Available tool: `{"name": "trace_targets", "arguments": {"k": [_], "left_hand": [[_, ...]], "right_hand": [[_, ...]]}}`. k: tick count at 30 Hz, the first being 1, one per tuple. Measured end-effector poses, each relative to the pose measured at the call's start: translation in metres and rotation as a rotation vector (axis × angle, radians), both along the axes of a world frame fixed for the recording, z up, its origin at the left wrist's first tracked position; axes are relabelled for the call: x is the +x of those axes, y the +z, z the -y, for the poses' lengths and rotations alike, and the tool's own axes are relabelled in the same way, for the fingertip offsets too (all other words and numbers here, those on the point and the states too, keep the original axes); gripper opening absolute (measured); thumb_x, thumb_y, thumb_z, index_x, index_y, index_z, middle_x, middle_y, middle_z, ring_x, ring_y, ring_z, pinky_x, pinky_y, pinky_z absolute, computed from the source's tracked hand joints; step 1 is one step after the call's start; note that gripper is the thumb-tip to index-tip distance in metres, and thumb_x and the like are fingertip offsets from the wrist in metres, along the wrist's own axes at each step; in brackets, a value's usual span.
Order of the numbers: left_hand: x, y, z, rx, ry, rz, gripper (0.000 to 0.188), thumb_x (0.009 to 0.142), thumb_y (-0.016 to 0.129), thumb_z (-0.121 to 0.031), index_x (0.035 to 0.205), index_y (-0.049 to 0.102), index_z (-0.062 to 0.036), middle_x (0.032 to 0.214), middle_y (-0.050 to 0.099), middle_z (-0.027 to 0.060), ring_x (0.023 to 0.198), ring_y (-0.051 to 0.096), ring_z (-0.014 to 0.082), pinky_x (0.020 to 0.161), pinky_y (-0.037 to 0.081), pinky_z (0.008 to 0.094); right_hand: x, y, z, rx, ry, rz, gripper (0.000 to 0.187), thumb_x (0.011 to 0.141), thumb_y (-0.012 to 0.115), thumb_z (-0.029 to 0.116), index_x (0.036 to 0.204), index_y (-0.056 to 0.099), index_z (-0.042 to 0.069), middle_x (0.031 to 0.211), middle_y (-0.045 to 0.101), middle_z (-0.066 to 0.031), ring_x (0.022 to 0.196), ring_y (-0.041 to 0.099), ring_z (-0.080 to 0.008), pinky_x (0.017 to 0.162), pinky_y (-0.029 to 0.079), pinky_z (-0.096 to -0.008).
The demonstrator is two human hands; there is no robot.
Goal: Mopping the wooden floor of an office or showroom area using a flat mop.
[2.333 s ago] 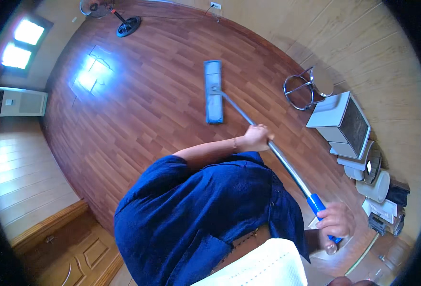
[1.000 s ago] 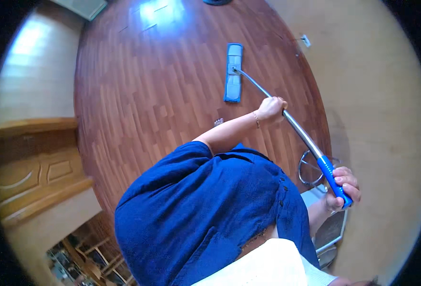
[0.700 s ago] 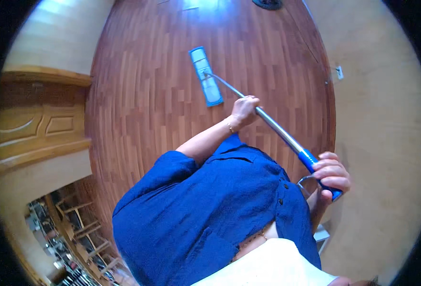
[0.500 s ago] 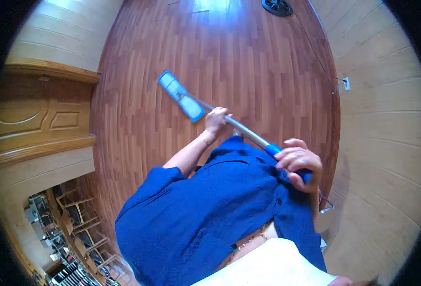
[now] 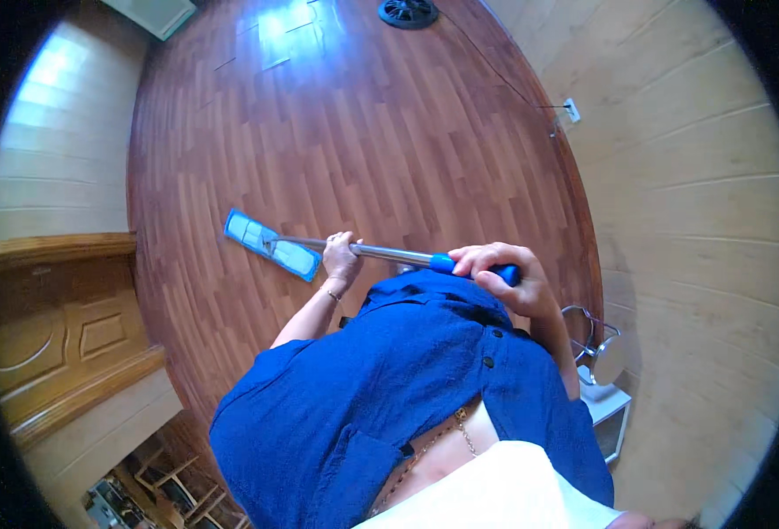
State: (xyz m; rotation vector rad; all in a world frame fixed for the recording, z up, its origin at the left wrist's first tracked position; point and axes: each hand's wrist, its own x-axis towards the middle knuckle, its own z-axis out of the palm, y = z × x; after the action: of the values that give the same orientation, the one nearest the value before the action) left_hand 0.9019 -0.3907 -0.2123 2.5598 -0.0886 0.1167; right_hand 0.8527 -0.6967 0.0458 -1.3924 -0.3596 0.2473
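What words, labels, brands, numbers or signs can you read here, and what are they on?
None can be read.
Blue mop handle: no legible marking.
Mop head: no lettering visible.
Wall outlet: too small to tell.
Clutter at lower left: too small and blurred to read.

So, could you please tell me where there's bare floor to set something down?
The widest bare patch of brown plank floor lies beyond the silver metal pole, between the blue rectangular mop head and black round spoked base. It's crowded at lower right, where the round chrome-framed stool and white boxy cabinet stand near the beige panelled wall.
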Motion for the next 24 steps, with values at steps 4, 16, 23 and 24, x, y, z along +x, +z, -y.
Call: {"name": "trace_targets", "arguments": {"k": [4,16,23,24], "left_hand": [[0.048,0.023,0.061,-0.065,-0.177,-0.003,0.023,0.079,0.069,-0.026,0.072,0.061,-0.0053,0.080,0.063,0.0158,0.088,0.059,0.0388,0.075,0.048,0.0478],[0.077,0.028,0.289,-0.104,-1.121,-0.074,0.011,0.061,0.067,-0.015,0.068,0.059,-0.0120,0.076,0.063,0.0098,0.083,0.061,0.0350,0.069,0.051,0.0464],[0.018,0.057,0.388,-0.177,-1.502,-0.163,0.016,0.060,0.066,-0.023,0.064,0.055,-0.0128,0.072,0.059,0.0121,0.075,0.061,0.0352,0.063,0.051,0.0485],[0.008,0.063,0.393,-0.173,-1.568,-0.145,0.019,0.060,0.067,-0.027,0.065,0.055,-0.0133,0.072,0.059,0.0114,0.077,0.062,0.0348,0.061,0.051,0.0490]], "right_hand": [[-0.017,0.034,0.023,-0.058,-0.233,0.091,0.008,0.079,0.061,-0.001,0.086,0.064,-0.001,0.092,0.068,-0.0180,0.099,0.065,-0.0321,0.097,0.046,-0.0511],[-0.146,0.086,0.067,-0.656,-0.739,0.276,0.028,0.083,0.072,0.031,0.084,0.063,0.004,0.090,0.069,-0.0173,0.094,0.067,-0.0374,0.083,0.053,-0.0451],[-0.226,0.100,0.076,-0.820,-0.696,0.222,0.017,0.080,0.067,0.012,0.095,0.061,0.008,0.097,0.065,-0.0143,0.097,0.065,-0.0374,0.084,0.054,-0.0455],[-0.238,0.103,0.075,-0.830,-0.700,0.225,0.019,0.079,0.068,0.012,0.096,0.061,0.008,0.096,0.064,-0.0144,0.097,0.064,-0.0369,0.084,0.054,-0.0454]]}}
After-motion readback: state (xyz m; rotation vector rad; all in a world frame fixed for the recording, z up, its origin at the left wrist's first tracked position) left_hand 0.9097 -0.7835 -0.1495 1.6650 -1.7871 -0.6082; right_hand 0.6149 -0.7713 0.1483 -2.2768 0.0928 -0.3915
